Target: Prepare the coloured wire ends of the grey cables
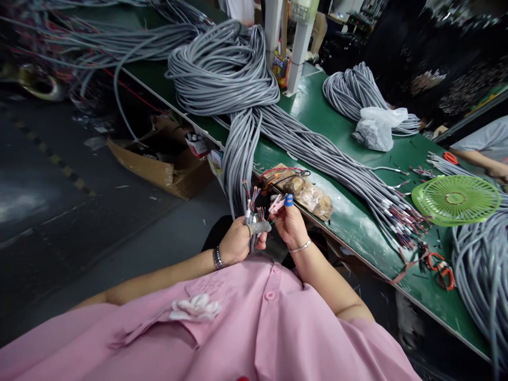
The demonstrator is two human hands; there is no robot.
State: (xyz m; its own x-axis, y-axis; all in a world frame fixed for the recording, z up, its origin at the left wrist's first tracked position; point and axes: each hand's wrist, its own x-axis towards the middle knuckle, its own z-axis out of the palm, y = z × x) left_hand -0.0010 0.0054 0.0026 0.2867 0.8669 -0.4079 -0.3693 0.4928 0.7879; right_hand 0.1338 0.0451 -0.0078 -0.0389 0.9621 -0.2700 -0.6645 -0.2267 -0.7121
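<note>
My left hand (237,242) is closed round a small bunch of grey cables (253,211). Their stripped ends show thin coloured wires fanning upward. A grey sleeve covers its index finger. My right hand (291,223) pinches a small pink tool with a blue finger cap (282,201) right beside those wire ends. Both hands sit above my lap, just in front of the green table's edge (357,248). A thick bundle of grey cables (238,153) hangs off the table down toward my left hand.
Large coils of grey cable (226,69) cover the green table. A taped brown block (305,193), a green fan grille (456,200), a white plastic bag (377,127) and red rubber bands (442,270) lie there. A cardboard box (159,159) sits on the floor. Another person's arm (482,159) rests far right.
</note>
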